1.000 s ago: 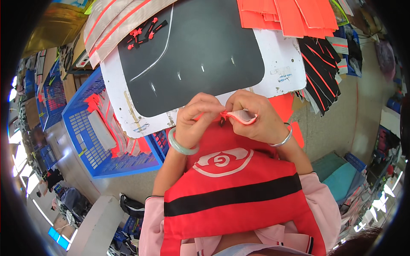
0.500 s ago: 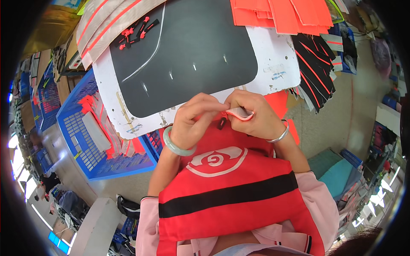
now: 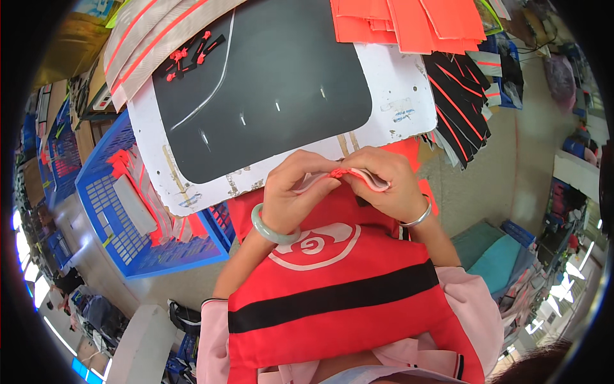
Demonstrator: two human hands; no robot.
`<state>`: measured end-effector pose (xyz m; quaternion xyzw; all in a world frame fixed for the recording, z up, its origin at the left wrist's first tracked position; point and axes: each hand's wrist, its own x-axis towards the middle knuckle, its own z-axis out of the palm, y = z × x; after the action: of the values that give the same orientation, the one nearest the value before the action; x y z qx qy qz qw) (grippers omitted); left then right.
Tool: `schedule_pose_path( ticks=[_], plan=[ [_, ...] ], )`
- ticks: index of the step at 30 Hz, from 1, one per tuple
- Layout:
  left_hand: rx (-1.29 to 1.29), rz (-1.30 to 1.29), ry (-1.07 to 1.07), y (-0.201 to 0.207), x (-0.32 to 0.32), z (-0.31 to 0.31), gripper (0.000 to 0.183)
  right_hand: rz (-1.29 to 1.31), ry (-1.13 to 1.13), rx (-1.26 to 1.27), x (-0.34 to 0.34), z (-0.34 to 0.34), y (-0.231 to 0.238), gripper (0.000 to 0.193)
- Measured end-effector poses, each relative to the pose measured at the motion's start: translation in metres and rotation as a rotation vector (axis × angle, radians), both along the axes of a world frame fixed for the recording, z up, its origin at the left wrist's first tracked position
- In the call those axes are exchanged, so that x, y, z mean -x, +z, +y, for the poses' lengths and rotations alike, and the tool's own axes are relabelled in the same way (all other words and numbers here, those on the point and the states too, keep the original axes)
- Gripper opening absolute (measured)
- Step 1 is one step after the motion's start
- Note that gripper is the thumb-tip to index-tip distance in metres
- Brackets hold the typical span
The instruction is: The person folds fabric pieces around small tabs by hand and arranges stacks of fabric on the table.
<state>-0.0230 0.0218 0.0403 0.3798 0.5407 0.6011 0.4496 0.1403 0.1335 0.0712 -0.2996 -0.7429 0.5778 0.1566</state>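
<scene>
White bench [image 3: 398, 86], dark mat [image 3: 275, 96] on top | left hand [image 3: 293, 184]: grip pinched on strip [image 3: 338, 173] | right hand [image 3: 391, 182]: grip clamped on same strip | strip: red-and-white, between hands, above red apron [image 3: 336, 317] | blue basket [image 3: 167, 261] left

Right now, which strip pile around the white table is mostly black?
The black pile beside the right edge of the white table; the upper-left pile is pale grey, the upper-right pile bright orange.

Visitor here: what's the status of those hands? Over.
Left hand, right hand: both pinching red-and-white fabric. Fabric: bunched between hands, over red apron. Small black-and-red pieces: on dark mat, apart from hands.
</scene>
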Motion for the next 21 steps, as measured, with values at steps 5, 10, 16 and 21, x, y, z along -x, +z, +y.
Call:
schedule_pose_path(
  ticks=[5,10,16,21],
  plan=[
    [-0.041,0.055,0.001,-0.002,-0.001,-0.001,0.024,0.029,0.013,-0.043,0.003,0.001,0.001,0.010],
    [-0.055,0.070,0.021,-0.005,-0.004,-0.005,0.021,0.027,-0.011,0.031,0.002,-0.002,-0.005,0.010],
    [-0.007,-0.066,-0.010,-0.012,-0.002,-0.009,0.017,0.086,-0.017,0.282,-0.002,0.001,-0.020,0.012],
    [0.001,0.171,-0.022,-0.012,0.000,-0.010,0.017,-0.083,0.145,-0.191,0.006,0.005,-0.010,0.012]
  ],
)
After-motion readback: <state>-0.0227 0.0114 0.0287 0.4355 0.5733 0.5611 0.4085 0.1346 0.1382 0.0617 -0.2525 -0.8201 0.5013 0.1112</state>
